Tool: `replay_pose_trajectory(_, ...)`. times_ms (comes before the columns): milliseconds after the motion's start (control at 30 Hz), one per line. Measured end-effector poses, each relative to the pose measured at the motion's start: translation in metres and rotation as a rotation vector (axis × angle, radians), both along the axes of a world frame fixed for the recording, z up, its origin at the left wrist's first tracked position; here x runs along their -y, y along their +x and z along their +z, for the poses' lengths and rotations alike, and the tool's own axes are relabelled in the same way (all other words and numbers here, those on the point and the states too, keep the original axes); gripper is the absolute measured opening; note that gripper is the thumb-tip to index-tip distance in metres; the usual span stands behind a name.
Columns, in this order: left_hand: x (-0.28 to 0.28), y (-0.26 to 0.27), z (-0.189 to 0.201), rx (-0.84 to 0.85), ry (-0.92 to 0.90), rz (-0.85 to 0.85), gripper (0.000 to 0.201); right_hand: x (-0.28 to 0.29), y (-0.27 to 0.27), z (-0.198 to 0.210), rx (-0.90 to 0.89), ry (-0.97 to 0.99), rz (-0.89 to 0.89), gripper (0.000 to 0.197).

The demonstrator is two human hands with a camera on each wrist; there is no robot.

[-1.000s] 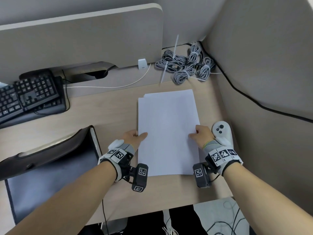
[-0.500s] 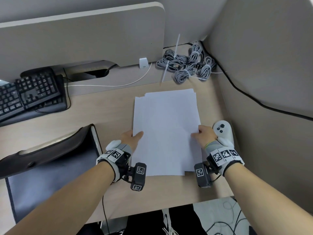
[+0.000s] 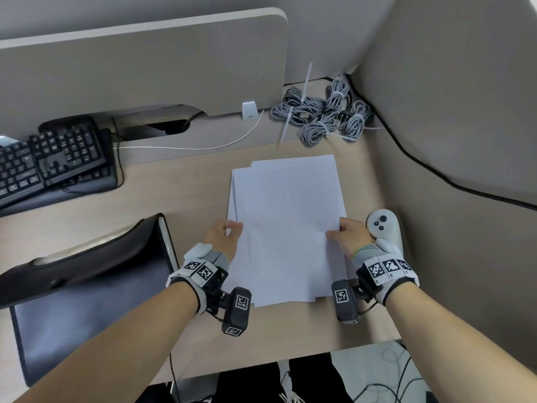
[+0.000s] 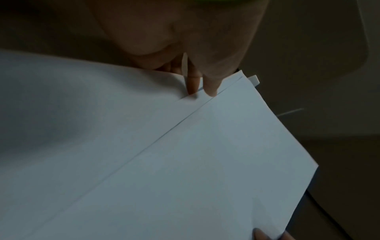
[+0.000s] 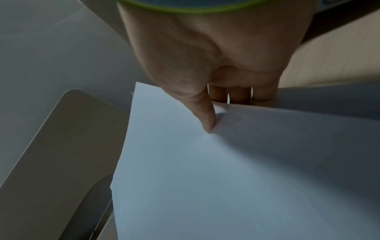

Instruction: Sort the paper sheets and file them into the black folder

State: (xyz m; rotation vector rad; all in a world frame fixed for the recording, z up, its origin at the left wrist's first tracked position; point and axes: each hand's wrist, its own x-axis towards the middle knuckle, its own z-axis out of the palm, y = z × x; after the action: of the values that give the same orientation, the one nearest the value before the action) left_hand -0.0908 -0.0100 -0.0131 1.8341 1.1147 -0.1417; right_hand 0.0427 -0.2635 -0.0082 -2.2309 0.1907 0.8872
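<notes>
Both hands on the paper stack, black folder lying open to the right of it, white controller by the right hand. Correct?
One slip: the black folder lies left of the paper stack, beside the left hand, as the head view shows. The rest holds: both hands grip the stack's side edges, and the white controller sits by the right hand.

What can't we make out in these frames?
- Sheet count: the paper stack shows only staggered edges in every view.
- Right hand fingers: under the sheets in the right wrist view, only the thumb shows.
- Black folder inside: the raised cover hides it in the head view.
</notes>
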Motion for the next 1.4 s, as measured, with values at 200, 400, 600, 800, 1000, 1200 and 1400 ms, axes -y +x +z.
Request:
replay_pose_trajectory(200,-0.011,-0.002,-0.009,-0.065,-0.037,0.024,0.022,0.002,-0.001,-0.001,0.006,-0.062,-0.013,0.022)
replay_pose_trajectory(400,-0.016,-0.004,-0.005,-0.094,-0.041,-0.022,0.016,0.0,0.0,0.002,-0.002,-0.103,0.001,0.036)
replay_pose_trajectory(600,-0.012,-0.003,-0.005,-0.132,-0.139,-0.083,0.03,-0.001,-0.005,0.0,-0.037,-0.046,-0.009,0.033)
replay_pose_trajectory(800,-0.013,-0.003,-0.007,-0.179,-0.202,0.078,0.026,0.001,-0.007,0.0,-0.054,0.022,-0.016,0.018)
replay_pose_trajectory(1000,-0.015,-0.004,-0.016,-0.17,-0.299,0.072,0.038,0.002,-0.006,-0.002,-0.093,0.073,-0.036,0.01)
replay_pose_trajectory(1200,-0.006,0.004,0.012,-0.206,-0.241,-0.017,0.038,-0.002,-0.004,-0.001,-0.086,0.062,-0.045,0.017)
replay_pose_trajectory(1400,0.002,0.012,0.012,-0.151,-0.19,0.052,0.037,-0.004,-0.003,-0.002,-0.083,0.037,-0.061,0.022)
